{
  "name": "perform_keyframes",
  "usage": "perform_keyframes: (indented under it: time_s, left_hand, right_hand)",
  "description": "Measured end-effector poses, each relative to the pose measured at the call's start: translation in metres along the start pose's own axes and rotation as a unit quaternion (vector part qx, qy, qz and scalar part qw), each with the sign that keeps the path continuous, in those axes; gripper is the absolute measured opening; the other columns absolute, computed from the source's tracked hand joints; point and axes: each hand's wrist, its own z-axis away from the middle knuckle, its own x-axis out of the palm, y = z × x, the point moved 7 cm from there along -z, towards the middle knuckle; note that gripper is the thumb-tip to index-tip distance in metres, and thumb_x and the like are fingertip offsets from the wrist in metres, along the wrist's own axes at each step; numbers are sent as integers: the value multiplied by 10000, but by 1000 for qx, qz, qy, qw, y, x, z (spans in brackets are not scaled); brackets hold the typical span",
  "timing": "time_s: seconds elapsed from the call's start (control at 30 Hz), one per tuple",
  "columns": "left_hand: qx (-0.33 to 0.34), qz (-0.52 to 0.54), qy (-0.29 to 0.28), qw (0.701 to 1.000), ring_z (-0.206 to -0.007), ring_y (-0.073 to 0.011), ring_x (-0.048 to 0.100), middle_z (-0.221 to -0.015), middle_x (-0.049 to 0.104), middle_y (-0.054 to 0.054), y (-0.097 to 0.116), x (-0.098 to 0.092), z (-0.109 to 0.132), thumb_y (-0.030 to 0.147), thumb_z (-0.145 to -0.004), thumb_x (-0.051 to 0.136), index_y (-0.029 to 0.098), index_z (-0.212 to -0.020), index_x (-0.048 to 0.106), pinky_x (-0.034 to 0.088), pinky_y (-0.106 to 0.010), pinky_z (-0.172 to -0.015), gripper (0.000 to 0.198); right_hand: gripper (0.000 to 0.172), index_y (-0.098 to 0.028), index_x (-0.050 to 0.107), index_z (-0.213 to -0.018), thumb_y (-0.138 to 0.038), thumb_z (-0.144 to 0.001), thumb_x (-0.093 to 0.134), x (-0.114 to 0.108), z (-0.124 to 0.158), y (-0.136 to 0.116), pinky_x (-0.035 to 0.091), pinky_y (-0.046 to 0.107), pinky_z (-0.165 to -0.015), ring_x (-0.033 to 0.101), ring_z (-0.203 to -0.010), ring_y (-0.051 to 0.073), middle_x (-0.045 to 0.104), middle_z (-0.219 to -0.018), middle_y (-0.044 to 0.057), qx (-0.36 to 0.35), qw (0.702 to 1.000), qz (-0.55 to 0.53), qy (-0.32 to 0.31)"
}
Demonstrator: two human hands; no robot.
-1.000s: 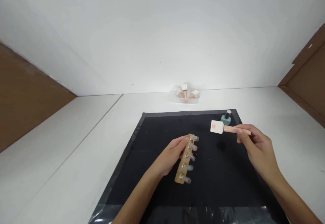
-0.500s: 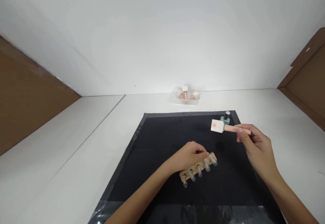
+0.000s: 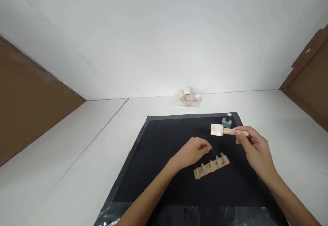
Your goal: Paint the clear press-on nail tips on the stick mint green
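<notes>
The left hand [image 3: 193, 151] hangs over the black mat [image 3: 156, 151], fingers loosely curled and gripping nothing, while beyond the mat a clear tray [image 3: 194, 105] holds white-and-pink bottles [image 3: 187, 91]. Just beside that hand, a tan strip [image 3: 208, 169] with five clear pegs lies slanted on the mat. Farther right, before a teal bottle [image 3: 226, 122], the right hand [image 3: 252, 142] pinches another white bottle [image 3: 217, 129] — by its pink cap, body pointing left.

Square white bottle [image 3: 217, 129] with coral-pink print [image 3: 214, 129] and long peach cap [image 3: 230, 131] in the right hand's grip, squat grey-green bottle [image 3: 226, 123] with dark cap [image 3: 229, 117] beyond the grip, flat tan bar [image 3: 215, 168] with five translucent greyish tips [image 3: 204, 169] nearer than the grip, black rectangular mat [image 3: 159, 151] edged in dark grey below
</notes>
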Motion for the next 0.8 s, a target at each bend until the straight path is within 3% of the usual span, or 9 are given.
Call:
perform_keyframes:
  time_s: [0.1,0.17,0.23,0.3,0.43,0.63,0.8]
  left_hand:
    - [-33,15,149,988,-766,-185,602,-897,701,-64,-10,-33,23,267,-840,492,154,-1032,676,458,-302,-724,289]
    - [-4,38,196,980,-907,-201,583,-1089,651,-73,-10,-42,39,313,-834,538,209,-1232,556,458,-323,-798,412]
    - [57,80,187,978,-1031,-206,544,-1277,553,-79,-5,-38,51,320,-810,597,261,-1322,451,444,-336,-877,535]
    - [112,96,149,978,-1054,-205,538,-1315,519,-94,2,-28,56,306,-814,604,256,-1336,423,435,-343,-910,554]
    - [160,75,129,976,-956,-206,574,-1081,624,-83,12,-16,55,324,-847,560,209,-1194,556,451,-323,-853,366]
    - [157,168,235,945,-741,-176,580,-838,644,-43,6,-28,55,432,-753,664,175,-947,637,455,-277,-691,323]
    - [190,173,320,912,-723,-179,576,-820,650,-53,6,-38,66,463,-764,636,181,-911,672,439,-273,-649,320]
  right_hand:
    - [242,-196,656,-752,-394,-821,534,2,2,-3,416,243,-460,511,-502,147,507,-525,-22,-5,1000,-8,-11]
    - [260,-197,647,-740,-409,-831,530,8,5,-3,410,237,-447,498,-477,140,499,-508,-27,-4,999,-15,-37]
    - [281,-195,643,-733,-420,-847,518,16,9,-3,408,233,-445,492,-469,135,496,-499,-30,-2,997,-27,-76]
    - [295,-192,642,-738,-426,-860,511,26,15,-2,414,231,-455,497,-477,133,500,-503,-31,4,992,-40,-118]
    - [324,-186,648,-756,-450,-873,500,40,23,1,419,230,-455,505,-475,129,508,-500,-32,14,983,-70,-172]
    - [302,-186,659,-784,-426,-872,498,44,25,-6,417,225,-452,508,-475,126,523,-515,-31,-6,978,-63,-198]
    - [296,-192,669,-837,-372,-913,447,60,36,-13,426,231,-509,528,-547,132,553,-591,-20,-39,946,-14,-321]
